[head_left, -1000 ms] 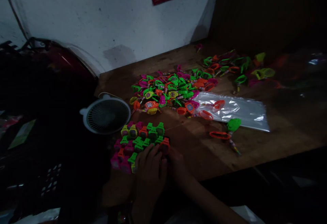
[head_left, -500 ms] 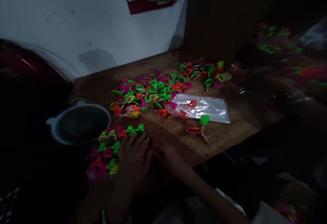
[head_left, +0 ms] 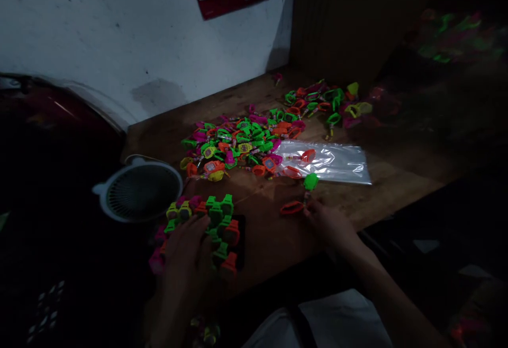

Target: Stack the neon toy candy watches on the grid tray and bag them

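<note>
While the left hand point(head_left: 186, 250) lies flat on stacked toys point(head_left: 206, 221), right hand's point(head_left: 329, 226) grip pinched on a toy watch point(head_left: 301, 199), strap lengthwise across the counter point(head_left: 397, 189).

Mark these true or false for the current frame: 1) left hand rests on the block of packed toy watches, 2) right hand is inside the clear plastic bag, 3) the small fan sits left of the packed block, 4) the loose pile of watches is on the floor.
1) True: the left hand lies on the block of packed toy watches.
2) False: the right hand is on the wooden table, at the orange and green piece, apart from the clear plastic bag.
3) True: the small fan sits left of the block.
4) False: the loose pile of watches lies on the table.
</note>
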The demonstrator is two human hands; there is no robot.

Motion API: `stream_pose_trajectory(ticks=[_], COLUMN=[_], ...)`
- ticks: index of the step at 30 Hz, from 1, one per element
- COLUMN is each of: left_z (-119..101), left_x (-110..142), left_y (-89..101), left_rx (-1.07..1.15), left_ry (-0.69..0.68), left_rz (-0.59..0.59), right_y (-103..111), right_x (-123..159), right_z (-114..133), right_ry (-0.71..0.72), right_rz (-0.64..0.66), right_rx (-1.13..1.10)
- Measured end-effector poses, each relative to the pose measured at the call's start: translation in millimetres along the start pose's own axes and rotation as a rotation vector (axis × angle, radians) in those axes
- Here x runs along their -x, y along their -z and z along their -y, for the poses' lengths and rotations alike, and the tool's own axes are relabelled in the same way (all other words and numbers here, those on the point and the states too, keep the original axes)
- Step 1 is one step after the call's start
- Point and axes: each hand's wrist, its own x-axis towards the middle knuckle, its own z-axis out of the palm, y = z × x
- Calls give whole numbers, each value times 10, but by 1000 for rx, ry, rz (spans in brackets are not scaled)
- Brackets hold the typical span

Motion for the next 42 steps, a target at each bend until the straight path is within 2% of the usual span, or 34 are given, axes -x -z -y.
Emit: stream_pose_trajectory(ticks=[2, 5, 7, 9, 11, 13, 15, 16, 18, 20, 23, 26, 31, 36, 42], left_z=[104, 2, -152, -267, -301, -273, -230, -215, -207, -224, -261, -289, -323, -335, -358], left_x=[30, 2, -63, -152, -246, -326, -374, -383, -372, -338, -293, -287, -301, -279, -265], left_y=[-8, -4, 13, 25, 20, 2, -20, -30, -45, -53, -52, -47, -38, -34, -48], left_rx=[-23, -3, 26, 59, 77, 77, 76, 80, 87, 80, 60, 48, 41, 59, 17], left_ry=[-37, 34, 60, 29, -17, -72, -122, -137, -151, -142, -121, -106, -101, -81, -82], left_rz=[22, 82, 107, 115, 117, 132, 173, 192, 217, 220, 205, 184, 183, 163, 161], right_y=[-49, -123, -173, -235, -323, -435, -552, -606, -696, -765, -850, -927, -970, -958, -1034], right_x=[51, 128, 132, 80, -19, -133, -227, -257, -277, -255, -188, -141, -128, -63, -29], right_z=[93, 198, 275, 400, 593, 827, 1050, 1141, 1266, 1323, 1341, 1342, 1361, 1390, 1385], right_ry=[57, 67, 98, 209, 340, 388, 378, 367, 354, 358, 413, 446, 491, 555, 587], right_rz=[4, -43, -85, -106, -41, 115, 263, 291, 233, 89, -97, -206, -283, -376, -361], right_rx=[25, -12, -214, -540, -888, -1167, -1330, -1358, -1334, -1233, -1061, -935, -848, -649, -624])
